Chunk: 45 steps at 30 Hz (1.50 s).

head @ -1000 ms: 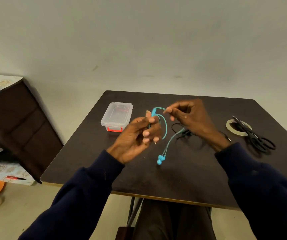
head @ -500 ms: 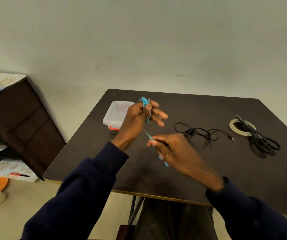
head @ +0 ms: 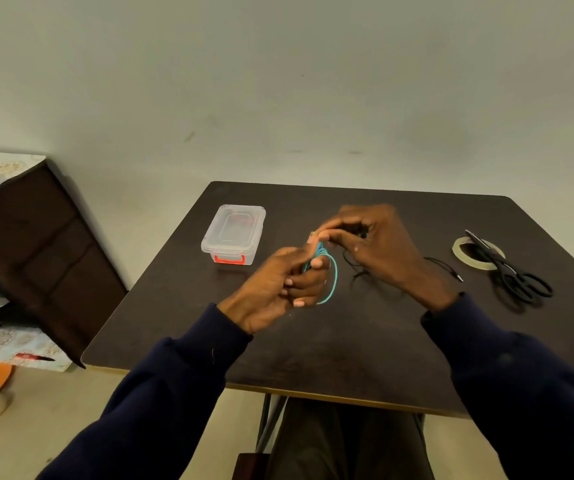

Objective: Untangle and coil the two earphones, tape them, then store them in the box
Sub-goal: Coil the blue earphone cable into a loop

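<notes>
- The left hand (head: 271,289) is raised over the middle of the counter (head: 347,344). Its fingers are curled round a coil of the teal earphone (head: 336,277), and one loop hangs free on its right.
- The right hand (head: 382,251) is blurred. It pinches the teal cord at the top of the coil, right at the left hand's raised fingertip.
- The black earphone (head: 453,274) lies loose on the counter, under and behind the right hand. Only bits of its cord and the plug end on the right show.
- The clear box (head: 233,233), red latch facing the person and lid on, stands left of the hands. It is near the counter's left edge and apart from the hands.
- The tape roll (head: 456,249) and the black scissors (head: 510,275) lie toward the right edge, with the blades across the roll.
- Bare counter runs from the hands to the near edge, and behind them to the far edge.
- The teal earbuds cannot be made out.
- Both sleeves are cut off at the bottom.
- A dark cabinet (head: 36,244) stands left of the counter.
</notes>
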{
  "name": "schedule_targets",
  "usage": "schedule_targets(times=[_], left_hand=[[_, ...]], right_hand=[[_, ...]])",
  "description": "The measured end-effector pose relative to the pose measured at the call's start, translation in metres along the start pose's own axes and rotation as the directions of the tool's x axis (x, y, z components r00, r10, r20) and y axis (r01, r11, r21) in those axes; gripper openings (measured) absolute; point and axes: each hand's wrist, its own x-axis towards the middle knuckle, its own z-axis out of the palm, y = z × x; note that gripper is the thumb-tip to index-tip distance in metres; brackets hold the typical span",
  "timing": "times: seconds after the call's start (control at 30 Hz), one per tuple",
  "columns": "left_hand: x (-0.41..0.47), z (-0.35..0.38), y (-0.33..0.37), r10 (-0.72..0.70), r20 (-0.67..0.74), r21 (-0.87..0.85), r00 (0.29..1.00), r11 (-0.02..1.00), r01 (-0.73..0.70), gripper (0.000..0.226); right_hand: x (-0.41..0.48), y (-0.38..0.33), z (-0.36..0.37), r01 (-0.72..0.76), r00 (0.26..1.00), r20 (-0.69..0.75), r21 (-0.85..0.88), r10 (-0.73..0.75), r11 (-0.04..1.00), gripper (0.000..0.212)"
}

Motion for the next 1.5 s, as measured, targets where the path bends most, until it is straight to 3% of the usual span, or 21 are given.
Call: schedule_targets(times=[0.17, 0.27, 0.33, 0.4, 0.5, 0.7, 0.93, 1.13, 1.2, 1.37, 1.5], left_hand=[[-0.003, -0.005, 0.006, 0.005, 0.107, -0.355, 0.994, 0.934, 0.033, 0.041], [0.0, -0.006, 0.006, 0.059, 0.063, -0.378, 0.996, 0.925, -0.031, 0.041], [0.0, -0.006, 0.006, 0.061, 0.049, -0.372, 0.997, 0.928, -0.039, 0.04], [-0.001, -0.006, 0.006, 0.051, 0.054, -0.367, 0.997, 0.93, -0.028, 0.04], [-0.003, -0.006, 0.008, 0.047, 0.064, -0.362, 0.997, 0.932, -0.021, 0.04], [-0.004, -0.003, 0.01, 0.083, 0.009, -0.295, 0.997, 0.953, -0.077, 0.045], [-0.008, 0.0, 0.011, 0.168, -0.05, 0.017, 0.985, 0.986, -0.167, 0.045], [-0.009, 0.001, 0.013, 0.084, 0.043, -0.316, 0.996, 0.946, -0.066, 0.039], [-0.009, 0.001, 0.015, 0.07, 0.056, -0.307, 0.996, 0.95, -0.049, 0.039], [-0.009, 0.007, 0.019, 0.147, -0.119, 0.026, 0.982, 0.989, -0.145, 0.041], [-0.007, 0.016, 0.012, 0.343, -0.186, 0.428, 0.921, 0.872, -0.239, 0.041]], right_hand=[[-0.024, 0.011, 0.023, -0.248, 0.961, -0.017, 0.383, 0.275, 0.89, 0.016], [-0.04, 0.004, 0.041, -0.326, 0.929, 0.091, 0.659, 0.358, 0.678, 0.022], [-0.043, -0.002, 0.045, -0.381, 0.912, 0.218, 0.764, 0.347, 0.52, 0.039], [-0.043, -0.005, 0.044, -0.406, 0.909, 0.252, 0.719, 0.333, 0.564, 0.043], [-0.041, -0.008, 0.04, -0.341, 0.933, 0.13, 0.617, 0.336, 0.709, 0.024], [-0.039, -0.013, 0.037, -0.302, 0.935, 0.025, 0.577, 0.353, 0.759, 0.024], [-0.042, -0.016, 0.035, -0.276, 0.933, -0.07, 0.488, 0.352, 0.828, 0.015], [-0.038, -0.014, 0.037, -0.307, 0.941, 0.056, 0.559, 0.334, 0.77, 0.025], [-0.039, -0.014, 0.039, -0.296, 0.939, 0.042, 0.603, 0.341, 0.741, 0.024], [-0.042, -0.014, 0.047, -0.181, 0.952, -0.129, 0.491, 0.277, 0.852, 0.016], [-0.043, -0.016, 0.061, -0.061, 0.949, -0.255, 0.433, 0.187, 0.899, 0.023]])
